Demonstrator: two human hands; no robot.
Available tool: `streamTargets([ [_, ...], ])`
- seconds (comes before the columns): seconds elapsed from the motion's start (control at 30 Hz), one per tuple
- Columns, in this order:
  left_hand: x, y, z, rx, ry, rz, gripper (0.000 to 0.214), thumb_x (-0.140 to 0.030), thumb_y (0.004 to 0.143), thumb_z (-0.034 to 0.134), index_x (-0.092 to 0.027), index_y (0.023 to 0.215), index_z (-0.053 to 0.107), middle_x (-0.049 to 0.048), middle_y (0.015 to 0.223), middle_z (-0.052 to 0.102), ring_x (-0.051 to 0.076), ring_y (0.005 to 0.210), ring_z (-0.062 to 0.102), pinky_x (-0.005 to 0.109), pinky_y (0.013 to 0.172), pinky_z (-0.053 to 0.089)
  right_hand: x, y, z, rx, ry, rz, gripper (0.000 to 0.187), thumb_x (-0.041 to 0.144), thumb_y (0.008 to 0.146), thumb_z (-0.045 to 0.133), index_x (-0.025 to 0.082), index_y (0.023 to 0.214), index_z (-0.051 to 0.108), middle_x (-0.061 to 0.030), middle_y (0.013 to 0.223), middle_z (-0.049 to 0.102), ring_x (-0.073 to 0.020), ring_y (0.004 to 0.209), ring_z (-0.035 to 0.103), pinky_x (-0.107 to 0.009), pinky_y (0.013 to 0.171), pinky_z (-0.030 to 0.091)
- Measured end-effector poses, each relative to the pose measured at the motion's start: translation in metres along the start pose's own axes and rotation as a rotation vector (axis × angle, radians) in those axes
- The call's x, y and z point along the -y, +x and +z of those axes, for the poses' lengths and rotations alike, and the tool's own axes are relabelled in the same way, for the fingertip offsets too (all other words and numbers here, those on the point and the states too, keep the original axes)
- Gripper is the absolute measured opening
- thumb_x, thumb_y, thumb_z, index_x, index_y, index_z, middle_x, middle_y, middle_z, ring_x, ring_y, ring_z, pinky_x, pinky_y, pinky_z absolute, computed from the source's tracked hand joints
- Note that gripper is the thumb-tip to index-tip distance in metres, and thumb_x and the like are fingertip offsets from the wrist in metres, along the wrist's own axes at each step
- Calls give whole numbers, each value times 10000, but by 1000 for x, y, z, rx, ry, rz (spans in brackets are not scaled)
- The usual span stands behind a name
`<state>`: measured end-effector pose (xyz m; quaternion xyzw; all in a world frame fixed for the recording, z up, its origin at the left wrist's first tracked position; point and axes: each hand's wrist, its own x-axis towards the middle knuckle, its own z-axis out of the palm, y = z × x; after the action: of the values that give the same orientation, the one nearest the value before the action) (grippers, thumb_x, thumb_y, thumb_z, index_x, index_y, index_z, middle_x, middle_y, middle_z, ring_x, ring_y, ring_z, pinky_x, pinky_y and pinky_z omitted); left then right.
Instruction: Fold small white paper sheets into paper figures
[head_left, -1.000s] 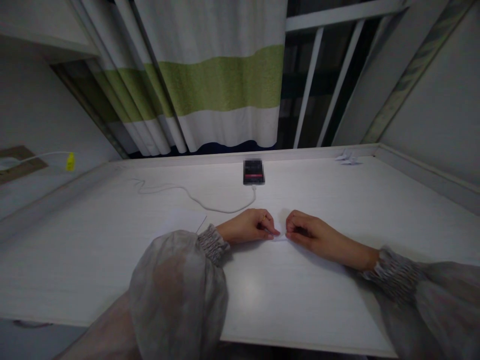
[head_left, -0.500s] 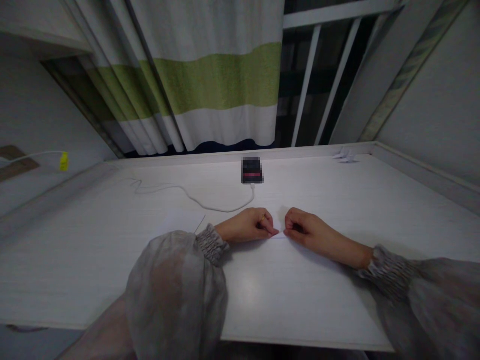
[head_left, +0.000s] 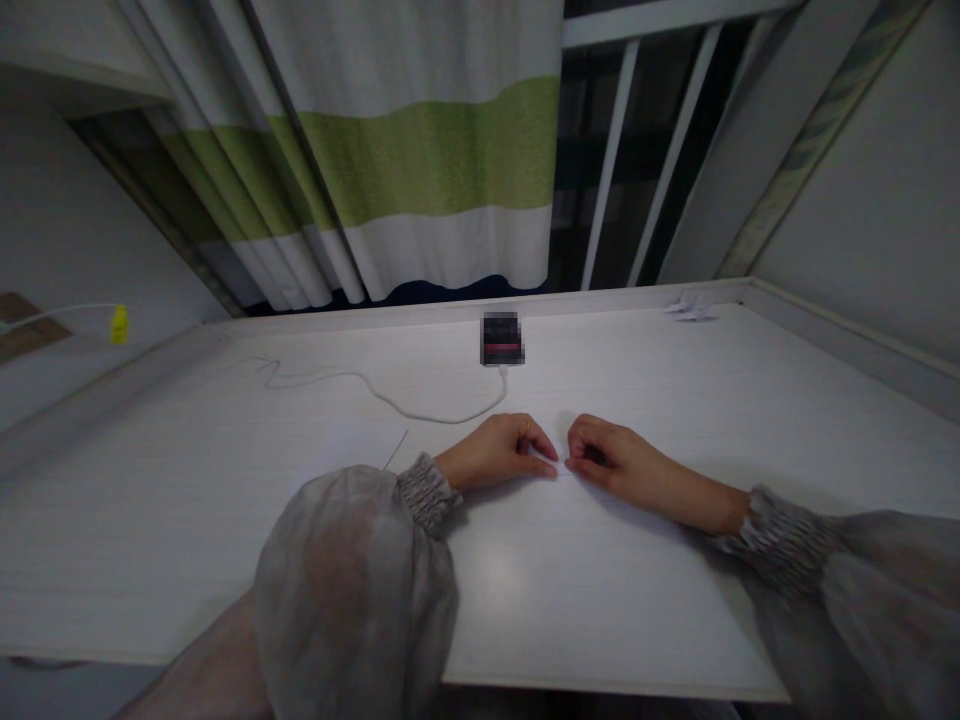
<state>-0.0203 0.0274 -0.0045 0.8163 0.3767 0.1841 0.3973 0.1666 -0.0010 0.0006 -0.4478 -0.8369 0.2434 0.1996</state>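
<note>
My left hand (head_left: 501, 450) and my right hand (head_left: 611, 462) rest close together on the white table (head_left: 675, 400), fingertips almost meeting. Both hands are curled, pinching a small piece of white paper (head_left: 561, 470) that lies flat on the table between them. The paper is hard to make out against the white surface, and most of it is hidden under my fingers. Loose grey sleeves cover both my arms.
A phone (head_left: 502, 338) lies at the back middle with a white cable (head_left: 390, 398) running left. A white sheet of paper (head_left: 352, 445) lies left of my left hand. Small folded white paper pieces (head_left: 688, 308) sit at the back right corner. Curtain and window bars stand behind.
Both hands stay together at the same spot on the paper, with only slight finger shifts. The view has drifted a little.
</note>
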Motion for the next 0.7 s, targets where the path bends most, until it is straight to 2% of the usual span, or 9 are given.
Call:
streamTargets([
  [0.47,-12,1,-4,36,-16,-127,255,-286,583,708,-137,780,642,-62,539,422,61,505,362,203,504,271,6,1,0,13,-9,60,131,109,728,454,187,641,393,-12,691,452,-116,591,413,-250,559,342],
  [0.7,-13,2,-4,31,-12,-134,215,-241,581,704,-132,757,646,-65,518,418,60,492,367,210,515,283,7,1,2,12,-40,71,129,112,734,444,189,648,385,-15,689,452,-119,585,413,-256,553,342],
])
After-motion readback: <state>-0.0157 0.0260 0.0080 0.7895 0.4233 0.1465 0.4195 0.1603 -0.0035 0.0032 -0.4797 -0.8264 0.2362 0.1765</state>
